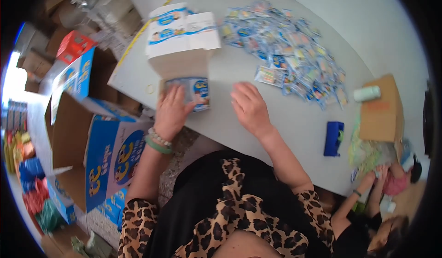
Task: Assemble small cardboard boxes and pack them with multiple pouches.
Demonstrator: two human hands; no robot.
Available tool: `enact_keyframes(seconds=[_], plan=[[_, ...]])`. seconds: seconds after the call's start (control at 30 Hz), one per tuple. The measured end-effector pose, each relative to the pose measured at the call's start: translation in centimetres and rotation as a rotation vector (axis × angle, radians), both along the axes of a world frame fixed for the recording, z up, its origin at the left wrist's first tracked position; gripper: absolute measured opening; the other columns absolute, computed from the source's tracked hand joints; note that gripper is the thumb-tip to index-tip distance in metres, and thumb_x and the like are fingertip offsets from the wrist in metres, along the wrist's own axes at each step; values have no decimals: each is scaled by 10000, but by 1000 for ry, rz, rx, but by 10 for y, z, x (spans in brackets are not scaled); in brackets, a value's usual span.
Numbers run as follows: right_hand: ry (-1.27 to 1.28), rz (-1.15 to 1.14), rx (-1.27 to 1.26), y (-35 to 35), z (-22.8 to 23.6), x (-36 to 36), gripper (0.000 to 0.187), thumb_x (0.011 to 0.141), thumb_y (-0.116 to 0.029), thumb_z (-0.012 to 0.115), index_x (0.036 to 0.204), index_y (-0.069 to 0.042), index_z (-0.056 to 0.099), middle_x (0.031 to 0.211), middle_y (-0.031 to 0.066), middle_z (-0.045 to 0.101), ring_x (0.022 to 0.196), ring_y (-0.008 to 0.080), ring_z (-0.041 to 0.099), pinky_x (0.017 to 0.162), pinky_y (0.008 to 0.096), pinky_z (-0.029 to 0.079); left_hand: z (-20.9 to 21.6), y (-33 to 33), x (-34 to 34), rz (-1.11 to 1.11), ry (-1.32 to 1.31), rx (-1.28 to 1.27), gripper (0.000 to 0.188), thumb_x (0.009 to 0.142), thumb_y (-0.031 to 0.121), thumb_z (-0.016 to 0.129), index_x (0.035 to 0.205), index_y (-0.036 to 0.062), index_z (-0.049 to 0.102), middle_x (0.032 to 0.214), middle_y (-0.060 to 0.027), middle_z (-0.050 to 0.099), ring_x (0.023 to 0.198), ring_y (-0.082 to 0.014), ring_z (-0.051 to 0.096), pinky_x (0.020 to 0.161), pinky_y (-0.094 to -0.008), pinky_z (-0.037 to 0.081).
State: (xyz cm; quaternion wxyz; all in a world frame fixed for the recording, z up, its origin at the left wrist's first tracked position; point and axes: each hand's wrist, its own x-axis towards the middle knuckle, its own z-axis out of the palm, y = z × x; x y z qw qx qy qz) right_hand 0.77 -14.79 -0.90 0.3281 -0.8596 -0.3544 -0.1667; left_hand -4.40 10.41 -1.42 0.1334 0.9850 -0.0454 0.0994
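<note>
An open small white carton [179, 65] stands near the table's left edge with its lid flap raised toward the far side. Blue and white packets [201, 91] lie inside it. My left hand [171, 106], wearing a beaded bracelet and a green bangle, rests on these packets with fingers stretched out. My right hand [250, 108] hovers over the table to the right of the carton, fingers loosely bent and apparently holding nothing. Beyond it spreads a big heap of small clear-and-blue packets [294, 51]; one packet [269, 75] lies at its near-left edge.
Behind the carton are white-and-blue boxes [168, 25]. A blue tape dispenser [333, 138] lies at the right, near a cardboard box [380, 115] and a pale roll [367, 93]. Large blue cartons [99, 161] stand open on the left. A co-worker's hands [378, 173] show at lower right.
</note>
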Motion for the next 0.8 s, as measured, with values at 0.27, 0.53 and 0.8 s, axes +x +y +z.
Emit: enact_keyframes(seconds=[0.27, 0.53, 0.8], plan=[[-8, -568, -434, -79, -64, 82, 458, 828, -365, 649, 1207, -125, 560, 1432, 135, 375, 1334, 369, 302, 1092, 539, 217, 4, -4, -4, -88, 151, 193, 785, 811, 497, 631, 1291, -82, 406, 1330, -253, 453, 1295, -397, 363, 1094, -522, 219], [108, -409, -363, -70, -65, -18, 449, 869, -320, 592, 1245, -83, 531, 1395, 153, 434, 1293, 333, 376, 1078, 470, 268, -3, 6, -7, 64, 174, 358, 646, 804, 269, 678, 1325, -25, 434, 1367, -177, 474, 1326, -337, 380, 1130, -497, 196], [195, -430, -116, -100, -43, -26, 424, 850, -275, 625, 1210, -59, 565, 1326, 158, 491, 1241, 341, 427, 1026, 467, 340, 17, 17, -12, 371, 202, 681, 550, 793, 233, 686, 1287, 62, 512, 1368, -136, 483, 1342, -298, 384, 1110, -626, 103]])
